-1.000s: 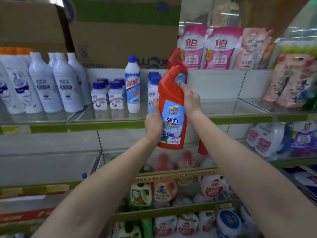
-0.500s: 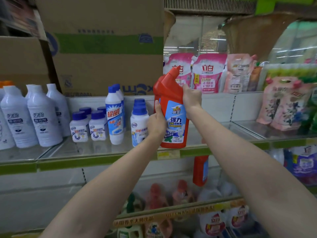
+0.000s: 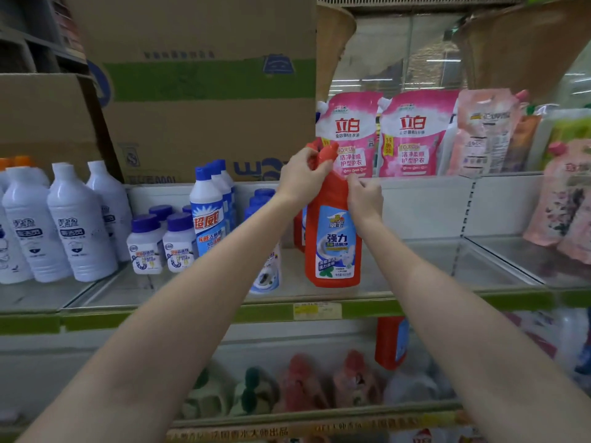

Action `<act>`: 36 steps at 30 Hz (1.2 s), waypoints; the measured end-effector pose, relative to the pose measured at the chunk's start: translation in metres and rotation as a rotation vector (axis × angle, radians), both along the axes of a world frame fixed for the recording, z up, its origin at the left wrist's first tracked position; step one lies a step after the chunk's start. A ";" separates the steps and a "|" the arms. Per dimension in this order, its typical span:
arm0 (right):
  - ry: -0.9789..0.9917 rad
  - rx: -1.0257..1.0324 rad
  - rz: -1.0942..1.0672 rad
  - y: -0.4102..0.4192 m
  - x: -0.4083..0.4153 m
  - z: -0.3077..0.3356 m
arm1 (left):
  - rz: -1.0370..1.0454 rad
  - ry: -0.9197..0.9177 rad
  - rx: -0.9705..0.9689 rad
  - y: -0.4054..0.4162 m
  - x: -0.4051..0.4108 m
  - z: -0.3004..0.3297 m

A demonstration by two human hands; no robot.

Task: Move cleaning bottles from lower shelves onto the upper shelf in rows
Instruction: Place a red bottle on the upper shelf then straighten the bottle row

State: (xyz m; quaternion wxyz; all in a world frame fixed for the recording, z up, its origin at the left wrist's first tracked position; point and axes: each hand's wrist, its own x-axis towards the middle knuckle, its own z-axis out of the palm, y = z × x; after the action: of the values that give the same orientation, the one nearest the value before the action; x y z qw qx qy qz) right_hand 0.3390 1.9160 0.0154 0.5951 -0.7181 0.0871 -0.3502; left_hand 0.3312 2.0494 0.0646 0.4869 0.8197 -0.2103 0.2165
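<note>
A red bottle [image 3: 332, 238] with a blue and white label stands upright on the upper shelf [image 3: 415, 282], a little right of the frame's middle, its base on the shelf's pale surface close to the green front edge. The left hand [image 3: 300, 177] wraps the bottle's neck just under the angled red cap [image 3: 327, 153] — its fingers curled round the top, gripping it. The right hand [image 3: 364, 195] sits at the bottle's right shoulder, its fingers bent and pinching the plastic there. Both forearms reach up from the bottom corners of the frame.

Just behind and to the left of the held bottle, a second red bottle [image 3: 300, 231] shows only as a sliver. Further left on the same shelf stand tall blue-capped bottles [image 3: 209, 215], a cluster of short white jars [image 3: 161, 247] with purple lids, and — at the far left of the frame — large white bottles [image 3: 80, 228]. A low white bottle [image 3: 267, 273] is partly hidden by the left forearm.

Behind the shelf, pink refill pouches [image 3: 380, 135] lean in the upper right, and a cardboard box [image 3: 204, 100] fills the upper left. Below the shelf edge, right of centre, another red bottle [image 3: 391, 342] stands on the lower shelf, with blurred containers beneath it.
</note>
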 end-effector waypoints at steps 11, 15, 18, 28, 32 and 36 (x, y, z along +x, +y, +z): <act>-0.124 -0.243 0.037 0.009 0.009 -0.029 | 0.048 -0.029 0.197 0.008 0.027 0.009; -0.138 -0.341 0.042 0.013 0.023 -0.037 | 0.068 0.005 0.200 0.012 0.036 0.009; -0.178 -0.340 -0.017 0.018 0.031 -0.040 | 0.083 0.006 0.227 0.014 0.044 0.009; -0.189 -0.354 -0.093 0.016 0.052 -0.044 | 0.110 -0.009 0.275 0.007 0.069 0.006; -0.251 -0.329 -0.110 0.015 0.067 -0.051 | 0.106 -0.044 0.248 0.005 0.078 -0.001; -0.261 -0.325 -0.123 0.014 0.070 -0.051 | 0.105 -0.042 0.229 0.003 0.085 -0.003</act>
State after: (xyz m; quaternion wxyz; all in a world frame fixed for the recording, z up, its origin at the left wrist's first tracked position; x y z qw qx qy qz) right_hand 0.4089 1.9304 -0.0360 0.4550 -0.7465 -0.0047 -0.4855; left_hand 0.4159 2.0525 0.0615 0.3737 0.8750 -0.2004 0.2334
